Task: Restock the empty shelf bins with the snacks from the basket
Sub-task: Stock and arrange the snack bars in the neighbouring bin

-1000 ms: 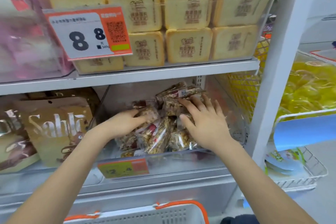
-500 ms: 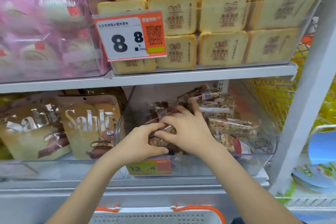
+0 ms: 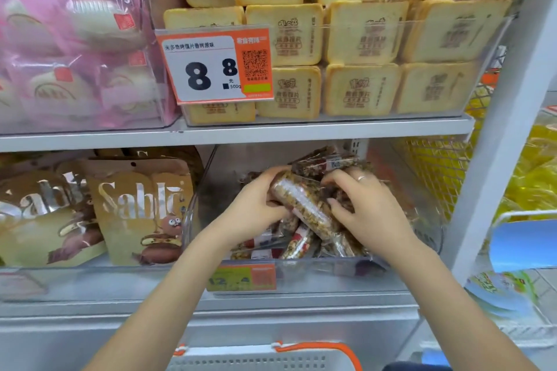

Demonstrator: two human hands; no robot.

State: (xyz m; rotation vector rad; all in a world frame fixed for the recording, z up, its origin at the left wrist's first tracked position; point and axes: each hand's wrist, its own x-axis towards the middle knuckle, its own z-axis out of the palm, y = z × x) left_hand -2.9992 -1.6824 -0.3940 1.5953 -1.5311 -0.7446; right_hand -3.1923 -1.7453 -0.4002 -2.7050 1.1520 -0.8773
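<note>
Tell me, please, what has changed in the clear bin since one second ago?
Both hands came together: the left hand and right hand now grip one long nut bar packet, lifted above the pile in the clear bin. Before, they only pressed on the pile. The toast boxes stayed as they were.

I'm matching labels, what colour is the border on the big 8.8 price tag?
Orange, around a white panel with black digits on the price tag; head view.

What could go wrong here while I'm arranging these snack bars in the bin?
The snack bar gripped by both hands, left hand and right hand, may crush. The loose pile of bars sits near the clear bin front, so shoving could spill some over the edge.
</note>
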